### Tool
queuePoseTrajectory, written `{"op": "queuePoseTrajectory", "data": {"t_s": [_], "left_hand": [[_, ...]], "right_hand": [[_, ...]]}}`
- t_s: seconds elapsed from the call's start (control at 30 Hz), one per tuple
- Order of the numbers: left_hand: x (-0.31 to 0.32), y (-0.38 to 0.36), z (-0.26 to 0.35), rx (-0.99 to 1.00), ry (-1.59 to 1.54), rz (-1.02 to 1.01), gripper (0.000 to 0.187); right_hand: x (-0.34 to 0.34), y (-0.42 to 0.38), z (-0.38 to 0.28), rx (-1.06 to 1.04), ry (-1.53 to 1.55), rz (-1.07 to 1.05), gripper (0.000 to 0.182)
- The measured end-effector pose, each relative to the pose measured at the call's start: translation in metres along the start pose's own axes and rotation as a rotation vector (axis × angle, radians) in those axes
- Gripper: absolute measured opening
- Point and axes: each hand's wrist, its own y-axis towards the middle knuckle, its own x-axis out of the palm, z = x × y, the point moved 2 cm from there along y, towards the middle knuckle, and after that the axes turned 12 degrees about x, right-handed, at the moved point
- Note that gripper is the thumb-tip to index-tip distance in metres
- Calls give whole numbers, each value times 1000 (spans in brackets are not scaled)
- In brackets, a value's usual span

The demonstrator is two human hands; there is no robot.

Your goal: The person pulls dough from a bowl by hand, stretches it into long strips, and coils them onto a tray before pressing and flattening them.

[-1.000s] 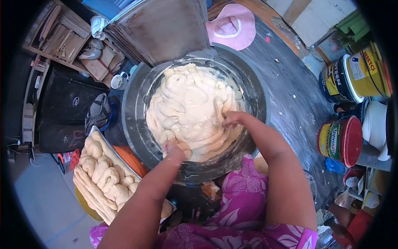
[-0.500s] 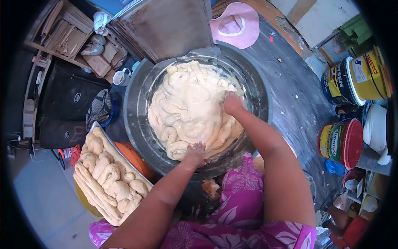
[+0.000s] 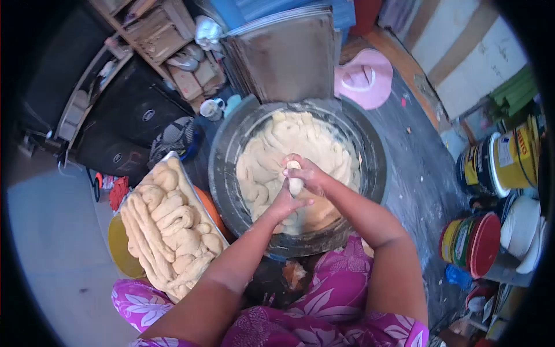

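Note:
A wide dark basin point(image 3: 378, 191) holds a large mass of pale dough point(image 3: 272, 141). My hands are together over the middle of that dough. In my right hand point(image 3: 306, 173) a small, long piece of dough point(image 3: 296, 184) is gripped, the fingers curled round its upper part. My left hand point(image 3: 284, 203) is against the lower left side of this piece, its thumb spread away and some fingers hidden behind the dough. Left of the basin, thick strips and rolls of dough point(image 3: 167, 211) fill a metal-rimmed tray point(image 3: 196, 199).
Stacked dark metal trays point(image 3: 289, 58) stand behind the basin, with a pink hat point(image 3: 364, 79) beside them. A white mug point(image 3: 211, 109) sits at the basin's far left. Paint buckets point(image 3: 471, 243) line the right side. An orange object point(image 3: 211, 211) lies between tray and basin.
Both hands have come off the dough's sides and met over its middle. A small piece of dough is now in my right hand. The camera view has shifted.

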Motion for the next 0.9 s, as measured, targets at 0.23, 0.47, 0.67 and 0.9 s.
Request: {"op": "queuePoseTrajectory", "data": {"t_s": [0.23, 0.47, 0.67, 0.9], "left_hand": [[-18, -31, 187, 98, -18, -170, 45], [-69, -84, 388, 785, -323, 154, 21], [-177, -195, 513, 1175, -282, 435, 39], [-174, -200, 335, 95, 582, -387, 38]], "right_hand": [[74, -82, -142, -475, -784, 315, 24], [203, -77, -121, -517, -415, 68, 44], [145, 2, 80, -519, -1245, 59, 26], [222, -66, -78, -68, -163, -103, 21]]}}
